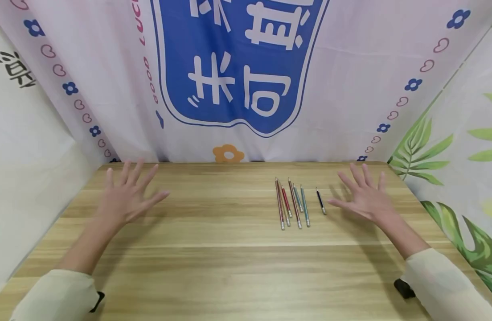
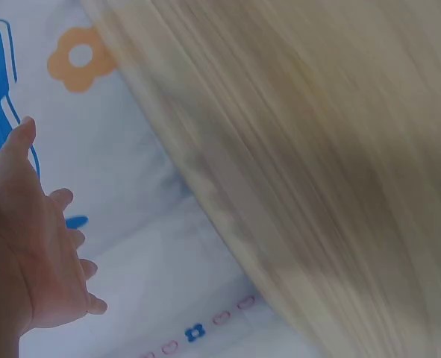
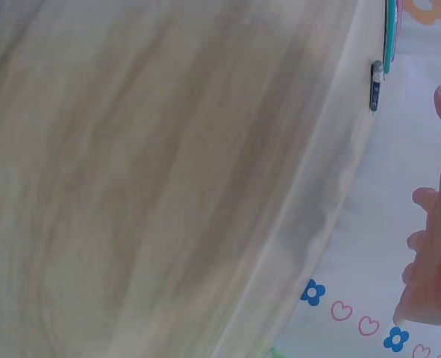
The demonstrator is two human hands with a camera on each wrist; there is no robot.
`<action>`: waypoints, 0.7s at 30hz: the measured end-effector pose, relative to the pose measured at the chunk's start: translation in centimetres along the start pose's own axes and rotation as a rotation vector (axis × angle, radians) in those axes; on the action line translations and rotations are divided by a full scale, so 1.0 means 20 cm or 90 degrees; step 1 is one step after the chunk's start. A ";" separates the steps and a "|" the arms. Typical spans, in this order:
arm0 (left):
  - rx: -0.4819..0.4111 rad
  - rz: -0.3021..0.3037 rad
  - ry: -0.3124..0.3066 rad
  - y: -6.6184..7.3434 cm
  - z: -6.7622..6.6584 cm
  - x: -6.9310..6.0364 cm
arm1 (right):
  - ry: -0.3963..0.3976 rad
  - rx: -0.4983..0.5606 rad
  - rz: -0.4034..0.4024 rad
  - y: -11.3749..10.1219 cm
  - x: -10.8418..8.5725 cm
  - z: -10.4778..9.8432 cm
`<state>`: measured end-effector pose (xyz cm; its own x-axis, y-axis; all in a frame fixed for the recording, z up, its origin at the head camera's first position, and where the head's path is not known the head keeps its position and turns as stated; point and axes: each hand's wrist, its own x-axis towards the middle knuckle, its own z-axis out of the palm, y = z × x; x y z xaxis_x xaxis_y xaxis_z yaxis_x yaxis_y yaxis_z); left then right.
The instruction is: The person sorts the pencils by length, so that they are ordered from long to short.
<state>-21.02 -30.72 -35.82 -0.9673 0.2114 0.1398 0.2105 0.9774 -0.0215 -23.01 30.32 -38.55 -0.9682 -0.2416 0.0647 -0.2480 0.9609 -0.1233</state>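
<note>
Both hands hover over the wooden table with fingers spread, holding nothing. The left hand is above the table's far left part, its palm also visible in the left wrist view. Above the right part is the right hand, its thumb pointing towards a short dark blue pencil. Left of that pencil lie several more, roughly side by side: a light blue pencil, a shorter blue-grey pencil, a short red pencil and long dark red pencils. Most have whitish ends facing the person.
The wooden table reaches back to a hanging cloth with a blue printed sign and an orange flower. A leaf-patterned cloth borders the right side, a white one the left. Dark bands show at the sleeves.
</note>
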 end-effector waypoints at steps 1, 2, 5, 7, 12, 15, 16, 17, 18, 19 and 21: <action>0.004 0.001 -0.004 0.02 0.00 0.01 | 0.000 0.001 -0.001 -0.01 0.00 0.00; 0.001 0.002 -0.010 0.04 0.01 0.02 | 0.000 -0.001 -0.002 -0.01 0.00 0.01; -0.003 0.008 -0.016 0.10 0.02 0.03 | -0.007 0.001 -0.002 -0.03 0.00 0.01; -0.010 0.015 -0.022 0.14 0.03 0.05 | -0.009 0.003 -0.004 -0.04 0.00 0.01; -0.023 0.038 -0.033 0.23 0.06 0.07 | -0.008 0.005 -0.006 -0.06 -0.01 0.02; -0.025 0.055 -0.031 0.28 0.06 0.09 | -0.010 0.009 -0.004 -0.07 -0.01 0.02; -0.025 0.060 -0.030 0.30 0.06 0.09 | -0.010 0.009 -0.003 -0.07 -0.01 0.02; -0.026 0.065 -0.030 0.33 0.06 0.10 | -0.010 0.008 -0.004 -0.07 -0.01 0.02; -0.028 0.069 -0.030 0.35 0.06 0.10 | -0.010 0.010 -0.004 -0.07 -0.01 0.02; -0.029 0.072 -0.031 0.37 0.06 0.11 | -0.010 0.011 -0.004 -0.07 -0.01 0.02; -0.033 0.080 -0.030 0.41 0.06 0.12 | -0.011 0.009 -0.005 -0.08 -0.01 0.02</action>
<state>-21.82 -22.25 -36.83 -0.9384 0.3328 0.0928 0.3355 0.9419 0.0151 -22.42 28.79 -38.85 -0.9664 -0.2522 0.0491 -0.2566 0.9568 -0.1368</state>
